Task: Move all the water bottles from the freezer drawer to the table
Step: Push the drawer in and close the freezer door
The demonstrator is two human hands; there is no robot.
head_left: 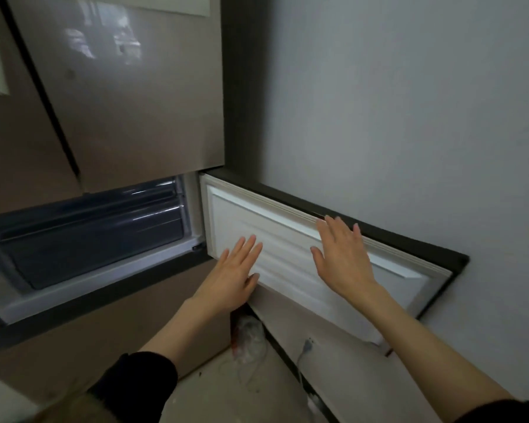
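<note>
The freezer door (318, 264) stands swung wide to the right, its white inner face turned toward the person, and both hands are spread flat against it. The left hand (232, 276) lies near the hinge side with fingers straight and together; the right hand (342, 257) sits further along with its fingertips reaching the top edge of the door. Neither holds anything: both are wide and flat, palms toward the panel.

Inside the open compartment the dark freezer drawer (86, 239) sits pushed in, its smoky front facing out. No water bottles show from here (the drawer front is too dark to see through), and the table is out of view.

So, as I read it, the job has barely begun: the door is open, but the drawer is not yet pulled out and every bottle is left to carry. A plastic bag (248, 337) lies on the floor below the door.
</note>
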